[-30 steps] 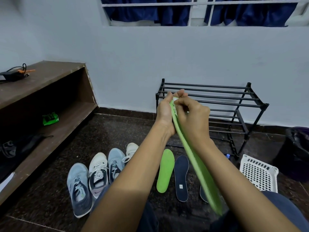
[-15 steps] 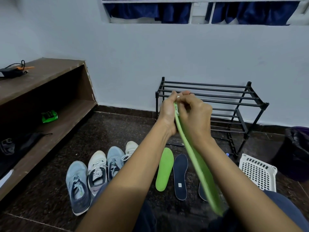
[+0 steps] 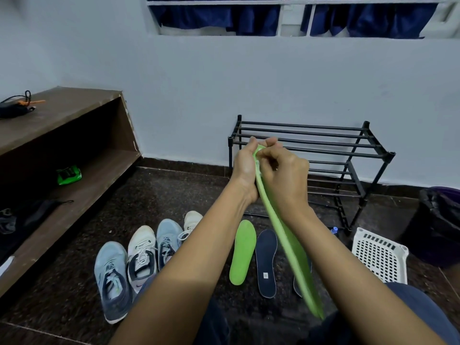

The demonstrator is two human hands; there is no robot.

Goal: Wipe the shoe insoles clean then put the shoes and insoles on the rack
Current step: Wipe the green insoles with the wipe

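Note:
I hold a green insole (image 3: 286, 240) edge-on in front of me, its near end down by my lap. My left hand (image 3: 245, 170) grips its far end from the left. My right hand (image 3: 283, 175) presses on the same end from the right, fingers curled, with a bit of white showing under them. On the floor lie a second green insole (image 3: 242, 252), a dark blue insole (image 3: 266, 262) and another dark one mostly hidden behind the held insole. Several sneakers (image 3: 142, 255) stand in a row at the left. The black rack (image 3: 323, 155) stands against the wall.
A brown wooden shelf unit (image 3: 74, 155) runs along the left, with a green packet (image 3: 69, 174) on its lower board. A white perforated basket (image 3: 380, 255) sits at the right, beside a dark bag (image 3: 438, 220). A small blue bottle cap (image 3: 334, 229) lies near the rack's foot.
Both hands and the held insole have stayed near the rack's front. My right hand's fingers have shifted slightly on the far end of the insole.

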